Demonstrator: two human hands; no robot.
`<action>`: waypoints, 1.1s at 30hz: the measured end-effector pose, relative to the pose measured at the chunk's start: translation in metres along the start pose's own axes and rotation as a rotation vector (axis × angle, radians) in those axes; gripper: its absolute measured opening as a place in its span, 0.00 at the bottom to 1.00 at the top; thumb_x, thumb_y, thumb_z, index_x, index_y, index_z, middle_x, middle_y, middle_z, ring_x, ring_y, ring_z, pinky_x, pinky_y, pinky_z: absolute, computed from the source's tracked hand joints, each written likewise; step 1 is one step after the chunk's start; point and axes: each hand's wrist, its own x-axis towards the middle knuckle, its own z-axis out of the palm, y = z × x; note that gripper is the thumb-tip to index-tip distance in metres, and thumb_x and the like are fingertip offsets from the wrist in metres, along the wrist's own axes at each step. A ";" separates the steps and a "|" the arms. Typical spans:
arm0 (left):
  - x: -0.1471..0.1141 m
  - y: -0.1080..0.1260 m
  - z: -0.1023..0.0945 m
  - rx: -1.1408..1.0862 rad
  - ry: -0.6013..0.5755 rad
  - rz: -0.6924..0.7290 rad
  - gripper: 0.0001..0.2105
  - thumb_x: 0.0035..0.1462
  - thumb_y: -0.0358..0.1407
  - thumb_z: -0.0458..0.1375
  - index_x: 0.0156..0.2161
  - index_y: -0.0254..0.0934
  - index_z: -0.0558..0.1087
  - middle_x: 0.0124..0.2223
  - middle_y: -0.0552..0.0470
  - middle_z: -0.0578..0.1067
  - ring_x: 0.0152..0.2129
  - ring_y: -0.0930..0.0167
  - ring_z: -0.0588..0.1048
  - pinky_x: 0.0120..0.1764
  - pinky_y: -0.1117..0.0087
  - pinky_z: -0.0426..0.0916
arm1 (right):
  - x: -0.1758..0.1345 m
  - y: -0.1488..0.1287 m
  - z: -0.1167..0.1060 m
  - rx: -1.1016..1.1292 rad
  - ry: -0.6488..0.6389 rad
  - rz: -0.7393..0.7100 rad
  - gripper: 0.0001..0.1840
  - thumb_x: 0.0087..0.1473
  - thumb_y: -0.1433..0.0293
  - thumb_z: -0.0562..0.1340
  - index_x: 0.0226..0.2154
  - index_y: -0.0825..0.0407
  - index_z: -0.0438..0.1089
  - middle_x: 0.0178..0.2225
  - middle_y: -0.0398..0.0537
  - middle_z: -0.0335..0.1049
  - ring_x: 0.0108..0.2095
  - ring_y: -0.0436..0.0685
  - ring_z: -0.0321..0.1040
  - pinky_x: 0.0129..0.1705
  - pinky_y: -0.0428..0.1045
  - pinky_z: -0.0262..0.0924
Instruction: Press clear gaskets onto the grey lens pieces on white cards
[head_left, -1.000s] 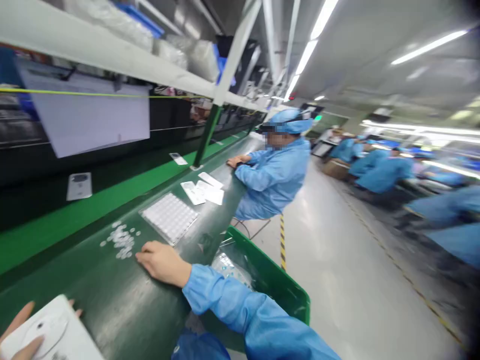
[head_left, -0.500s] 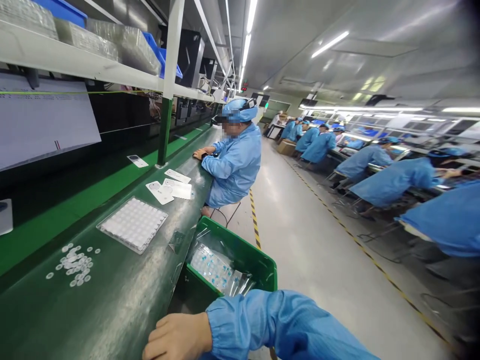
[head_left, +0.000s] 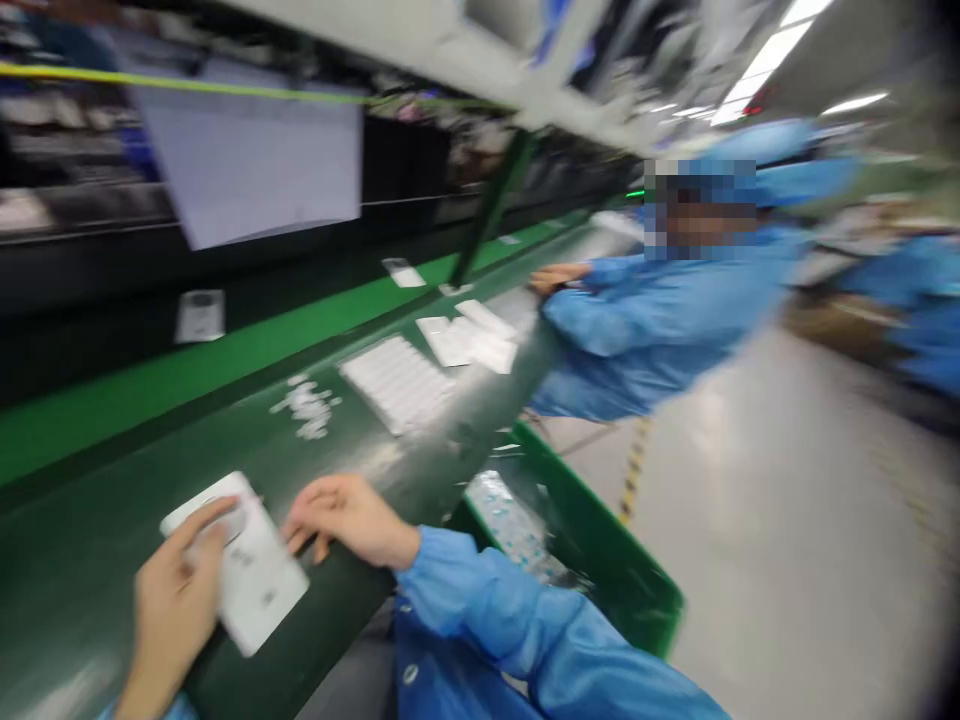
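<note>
A white phone back cover with a round ring near its top is tilted at the near edge of the bench. Over the ring lie the thumb and forefinger of my left hand, closed on the cover. Close to its right edge is my right hand, fingers loosely bent and apart, with nothing visible in them; blur hides whether the fingertips touch the cover. Farther along are a heap of small white rings and a clear tray of white pieces. Several more white covers lie behind the tray.
A green bin with clear bags stands right of the green bench. A co-worker in blue sits at the bench farther along. A white paper sheet hangs at the back. Another cover leans beneath it.
My view has swung left and down, with blur. My left hand and the white cover have come into view. My right hand, earlier low by the bench edge, is now beside the cover.
</note>
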 end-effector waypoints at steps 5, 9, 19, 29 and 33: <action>-0.009 -0.017 -0.003 -0.021 0.079 0.256 0.12 0.54 0.42 0.69 0.42 0.39 0.84 0.44 0.47 0.84 0.40 0.60 0.82 0.46 0.63 0.76 | 0.014 -0.011 0.022 0.133 -0.016 0.154 0.23 0.42 0.55 0.78 0.29 0.54 0.73 0.15 0.32 0.54 0.17 0.43 0.45 0.17 0.41 0.39; -0.013 -0.016 0.001 -0.081 0.056 0.320 0.09 0.55 0.39 0.70 0.41 0.42 0.85 0.41 0.50 0.85 0.36 0.62 0.83 0.44 0.64 0.78 | 0.006 -0.005 0.031 0.163 -0.038 0.209 0.21 0.44 0.57 0.77 0.26 0.54 0.72 0.16 0.32 0.49 0.18 0.43 0.39 0.17 0.42 0.35; -0.013 -0.020 0.001 -0.175 -0.015 0.348 0.07 0.58 0.32 0.68 0.42 0.41 0.85 0.42 0.51 0.84 0.38 0.66 0.84 0.45 0.71 0.77 | 0.001 -0.014 0.023 -0.192 0.002 0.087 0.22 0.47 0.52 0.75 0.31 0.54 0.79 0.16 0.36 0.54 0.18 0.44 0.45 0.18 0.43 0.40; -0.011 -0.019 0.002 -0.282 -0.055 0.294 0.07 0.58 0.31 0.68 0.42 0.39 0.85 0.43 0.50 0.84 0.41 0.67 0.83 0.47 0.72 0.76 | 0.007 -0.027 0.021 -0.392 -0.077 0.017 0.20 0.50 0.53 0.73 0.30 0.54 0.79 0.25 0.45 0.72 0.19 0.44 0.52 0.18 0.44 0.47; -0.010 -0.020 0.001 -0.303 -0.082 0.273 0.06 0.59 0.32 0.67 0.42 0.39 0.84 0.43 0.49 0.84 0.42 0.67 0.82 0.48 0.71 0.75 | 0.010 -0.026 0.020 -0.385 -0.071 0.048 0.22 0.49 0.52 0.73 0.31 0.55 0.78 0.23 0.44 0.70 0.16 0.43 0.51 0.16 0.43 0.43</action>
